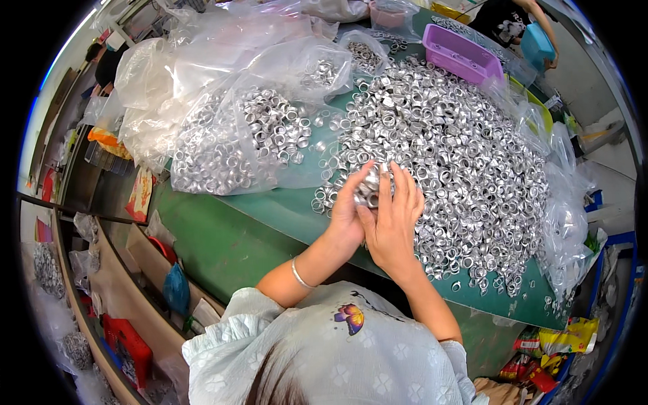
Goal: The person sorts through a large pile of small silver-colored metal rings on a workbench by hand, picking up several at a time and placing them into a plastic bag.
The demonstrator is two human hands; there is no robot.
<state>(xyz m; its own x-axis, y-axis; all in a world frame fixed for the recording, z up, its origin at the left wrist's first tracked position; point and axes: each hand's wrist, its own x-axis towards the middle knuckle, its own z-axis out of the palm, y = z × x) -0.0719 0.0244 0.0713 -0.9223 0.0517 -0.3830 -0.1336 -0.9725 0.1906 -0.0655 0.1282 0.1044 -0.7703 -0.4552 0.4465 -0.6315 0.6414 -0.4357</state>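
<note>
My left hand (347,212) and my right hand (391,226) are cupped together at the near left edge of a big heap of silvery metal rings (466,169). Between the fingers sits a small handful of metal rings (366,191); how many is hidden by the hands. The right fingers lie across the top, while the left thumb and fingers curve round the side. A bracelet circles my left wrist. Left of the hands, a clear plastic bag (223,158) with many more rings lies on the green tabletop (270,217).
A purple basket (466,65) stands behind the heap, near a yellow-green basket (543,116). At top right a person (498,23) holds a blue basket (538,46). Crumpled clear plastic (567,223) lies along the right side. A red stool (128,347) stands at lower left.
</note>
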